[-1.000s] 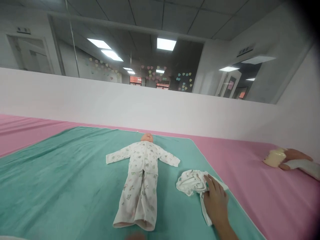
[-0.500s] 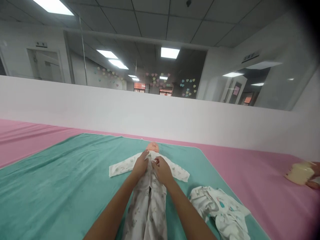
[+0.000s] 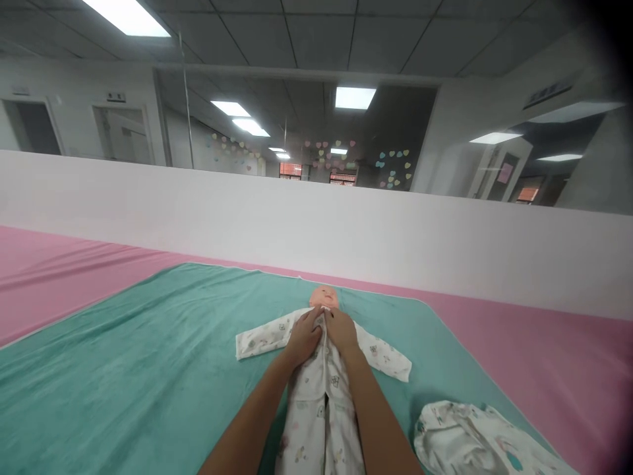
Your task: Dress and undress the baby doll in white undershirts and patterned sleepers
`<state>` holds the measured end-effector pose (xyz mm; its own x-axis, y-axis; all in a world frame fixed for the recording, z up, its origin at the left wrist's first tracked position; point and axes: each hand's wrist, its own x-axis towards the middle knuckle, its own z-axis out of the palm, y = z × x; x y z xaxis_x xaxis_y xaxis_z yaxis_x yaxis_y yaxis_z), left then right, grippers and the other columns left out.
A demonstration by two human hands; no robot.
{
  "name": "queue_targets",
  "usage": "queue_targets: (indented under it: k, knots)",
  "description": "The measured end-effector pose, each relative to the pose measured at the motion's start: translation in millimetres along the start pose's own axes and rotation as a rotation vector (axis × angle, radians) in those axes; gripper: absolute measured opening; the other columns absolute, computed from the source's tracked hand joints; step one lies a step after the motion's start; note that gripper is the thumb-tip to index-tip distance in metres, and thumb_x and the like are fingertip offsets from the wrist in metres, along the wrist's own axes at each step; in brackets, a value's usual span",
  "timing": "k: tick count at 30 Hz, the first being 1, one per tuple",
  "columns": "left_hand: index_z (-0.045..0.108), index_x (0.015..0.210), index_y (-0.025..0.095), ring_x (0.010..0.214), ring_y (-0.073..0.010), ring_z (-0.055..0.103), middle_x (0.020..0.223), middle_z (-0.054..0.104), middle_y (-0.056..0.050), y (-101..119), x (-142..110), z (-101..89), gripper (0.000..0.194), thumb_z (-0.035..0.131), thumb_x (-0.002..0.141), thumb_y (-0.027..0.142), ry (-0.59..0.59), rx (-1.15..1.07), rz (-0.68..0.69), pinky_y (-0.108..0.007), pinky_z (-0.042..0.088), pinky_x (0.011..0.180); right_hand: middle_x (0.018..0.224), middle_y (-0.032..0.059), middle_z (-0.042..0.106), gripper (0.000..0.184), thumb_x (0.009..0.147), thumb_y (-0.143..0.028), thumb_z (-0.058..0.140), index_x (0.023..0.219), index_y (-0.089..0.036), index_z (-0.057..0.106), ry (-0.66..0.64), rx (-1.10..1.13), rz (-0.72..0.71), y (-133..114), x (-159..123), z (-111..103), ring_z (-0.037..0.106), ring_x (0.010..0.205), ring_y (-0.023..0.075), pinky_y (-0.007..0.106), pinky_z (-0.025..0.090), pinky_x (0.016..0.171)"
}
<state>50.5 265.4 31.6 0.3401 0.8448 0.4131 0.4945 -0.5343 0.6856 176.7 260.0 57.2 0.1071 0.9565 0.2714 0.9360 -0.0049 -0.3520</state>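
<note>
A baby doll point(image 3: 324, 296) lies on its back, its head toward the white wall. It wears a white printed baby top point(image 3: 388, 356) with both sleeves spread out, and matching printed trousers point(image 3: 302, 435). My left hand point(image 3: 303, 338) is closed on the left front edge of the top, just below the neck. Beside it, my right hand point(image 3: 342, 330) grips the right front edge at the collar, with its fingertips bent over the cloth. The front edges meet along the chest. My fingers partly hide the collar.
Under the doll a green blanket point(image 3: 148, 369) covers part of a pink mat point(image 3: 539, 349). A crumpled white printed baby garment point(image 3: 475, 439) lies at the lower right. Behind stands a low white wall point(image 3: 277, 218) with a large mirror or window point(image 3: 297, 125) above.
Both hands have moved up to the collar, and the right one has turned from pinching at the chest to lying over the neckline. The view has swung left; the yellowish object at right has left it.
</note>
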Motion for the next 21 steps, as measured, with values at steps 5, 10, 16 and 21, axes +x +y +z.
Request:
queue_targets:
  k: [5,10,16,21]
  knots:
    - [0.039,0.131,0.026,0.123,-0.0201,0.036,0.133,0.044,-0.003,6.7,-0.8,-1.4,0.057,0.037,0.075,0.015,-0.019,0.081,0.021,-0.036,0.028,0.103,0.085,0.0072,0.064,0.039,0.090,-0.033,0.025,0.080,-0.019,0.060,0.040,0.058,0.080,5.8,6.1,3.3,0.057,0.076,0.0159,0.025,0.034,0.063]
    - [0.040,0.131,0.024,0.123,-0.0208,0.035,0.131,0.046,-0.004,8.2,-4.3,1.3,0.055,0.037,0.076,0.016,0.009,0.107,0.036,-0.037,0.028,0.104,0.082,0.0060,0.063,0.041,0.090,-0.037,0.020,0.082,-0.020,0.056,0.104,0.082,0.182,6.0,-6.4,3.1,0.055,0.070,0.0160,0.025,0.030,0.057]
    - [0.060,0.108,0.024,0.119,-0.0182,0.041,0.126,0.052,-0.001,1.3,-3.9,1.2,0.040,0.040,0.074,0.014,0.039,-0.007,0.098,-0.037,0.029,0.104,0.084,0.0048,0.061,0.030,0.083,-0.046,0.037,0.082,-0.020,0.053,0.078,-0.011,0.063,0.5,-39.1,-2.6,0.055,0.076,0.0178,0.026,0.030,0.061]
    - [0.064,0.093,0.021,0.117,-0.0174,0.044,0.125,0.053,-0.003,-6.8,-4.1,-1.0,0.033,0.042,0.072,0.010,0.070,-0.118,0.126,-0.037,0.031,0.103,0.086,0.0084,0.060,0.026,0.085,-0.034,0.035,0.085,-0.017,0.054,0.057,-0.089,-0.016,-8.6,-50.2,-10.0,0.055,0.076,0.0180,0.027,0.031,0.064]
